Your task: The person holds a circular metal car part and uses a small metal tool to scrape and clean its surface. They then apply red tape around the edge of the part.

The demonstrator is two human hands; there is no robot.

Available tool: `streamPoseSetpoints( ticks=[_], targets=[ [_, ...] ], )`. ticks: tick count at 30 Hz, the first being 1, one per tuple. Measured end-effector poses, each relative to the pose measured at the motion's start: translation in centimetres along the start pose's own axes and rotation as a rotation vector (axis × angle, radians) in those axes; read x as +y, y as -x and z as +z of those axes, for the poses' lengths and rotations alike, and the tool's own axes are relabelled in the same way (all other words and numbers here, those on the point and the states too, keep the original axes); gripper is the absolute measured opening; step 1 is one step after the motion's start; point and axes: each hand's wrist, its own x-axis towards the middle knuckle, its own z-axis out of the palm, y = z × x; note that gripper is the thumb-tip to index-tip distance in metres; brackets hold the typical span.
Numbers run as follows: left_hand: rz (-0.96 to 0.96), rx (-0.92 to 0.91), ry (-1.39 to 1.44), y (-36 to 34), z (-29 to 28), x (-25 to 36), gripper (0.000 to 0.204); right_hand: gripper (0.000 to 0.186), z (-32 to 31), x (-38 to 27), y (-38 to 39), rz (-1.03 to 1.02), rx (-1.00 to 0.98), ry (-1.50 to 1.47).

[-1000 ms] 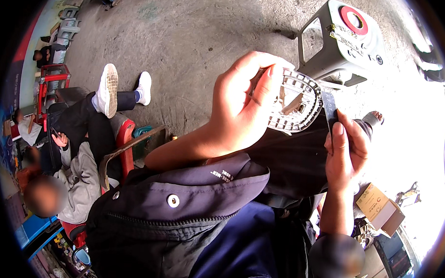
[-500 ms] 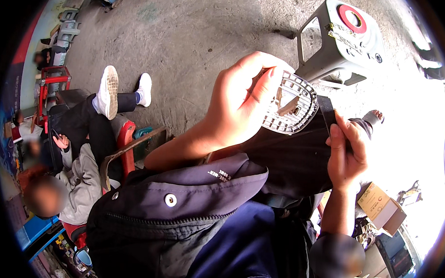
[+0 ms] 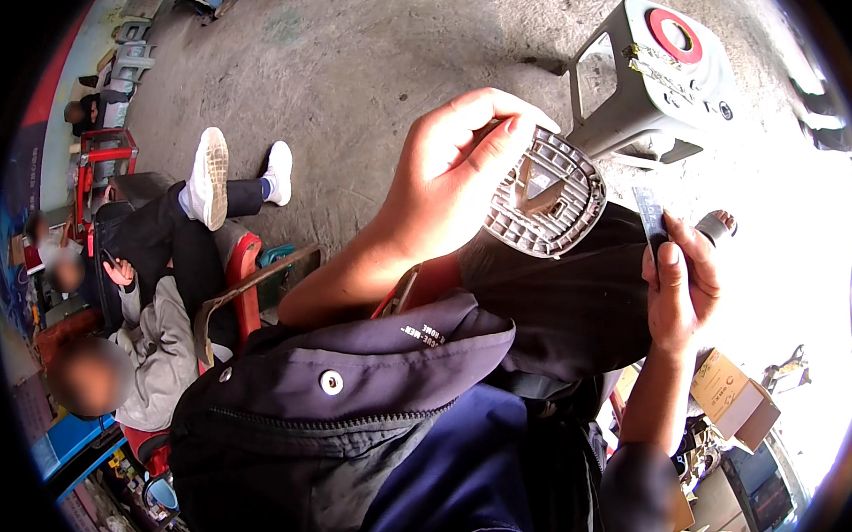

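Fingers and thumb of my left hand (image 3: 453, 168) pinch the upper left edge of a grey, rounded car emblem (image 3: 552, 197). Its ribbed, gridded back faces up, with a V-shaped brown patch in the middle. To the right of it, my right hand (image 3: 680, 292) is closed on a thin, flat dark strip (image 3: 648, 216), gripped between thumb and fingers. The strip points up and to the left, and a gap separates it from the emblem. Its upper face catches the light, and I cannot tell what it is made of. Both hands are above my dark trousers.
A grey plastic stool (image 3: 653, 82) with a red tape roll (image 3: 674, 35) stands at the far right. A seated person (image 3: 151, 341) with legs stretched out is on the left, beside a red chair (image 3: 245, 277). An open cardboard box (image 3: 733, 399) lies at lower right.
My right hand has moved right with the dark strip, which has come away from the emblem's edge and tilted to catch light. My left hand and the emblem have shifted slightly left.
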Motion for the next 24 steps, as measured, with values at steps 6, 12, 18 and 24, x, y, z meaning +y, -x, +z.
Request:
streamPoseSetpoints(
  ticks=[6,12,18,24],
  targets=[
    [0.074,-0.039,-0.165,0.2,0.0,0.4,0.018,0.023,1.5,-2.9,-1.9,-0.197,-0.125,0.322],
    [-0.016,-0.085,-0.07,0.4,0.5,0.1,0.018,0.025,1.9,-3.3,-2.9,-0.281,-0.194,0.467],
    [0.023,0.02,-0.023,0.8,1.4,-0.2,0.02,0.025,2.3,-2.7,-1.6,-0.248,-0.101,0.468],
    [0.05,0.111,0.07,1.1,1.6,-1.0,0.02,0.024,2.3,-2.5,-0.1,-0.182,-0.043,0.433]
  ],
)
